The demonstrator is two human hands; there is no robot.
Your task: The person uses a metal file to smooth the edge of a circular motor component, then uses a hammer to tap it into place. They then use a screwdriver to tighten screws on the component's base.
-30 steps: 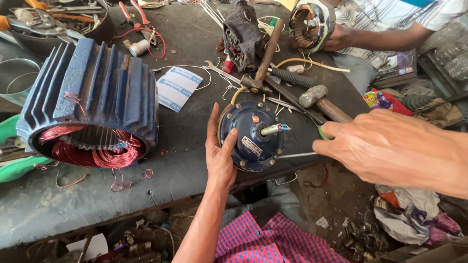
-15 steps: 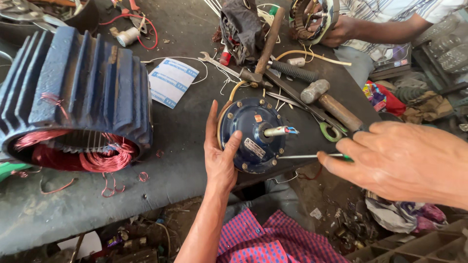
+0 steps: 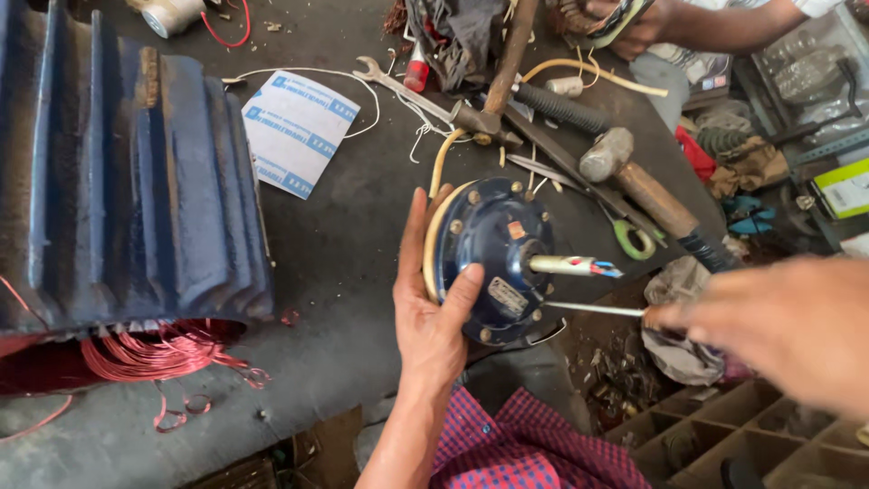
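My left hand (image 3: 433, 308) steadies a round dark-blue motor housing (image 3: 493, 258) on its edge at the front of the workbench, palm against its left rim, thumb on its face. A short shaft with coloured wire ends (image 3: 576, 266) sticks out of its centre. My right hand (image 3: 778, 326) is closed on a screwdriver (image 3: 593, 310) whose thin metal shank points left, its tip at the housing's lower face.
A large blue ribbed motor stator with red copper windings (image 3: 127, 208) lies at left. Behind the housing lie a hammer (image 3: 634, 181), a spanner (image 3: 407, 91), scissors (image 3: 625, 231) and a printed card (image 3: 294, 131). Another person's hand (image 3: 634, 23) works at the far side.
The view has moved closer and shifted right. My right hand has drawn slightly right and lower, with the screwdriver tip still at the housing. My left hand keeps its hold.
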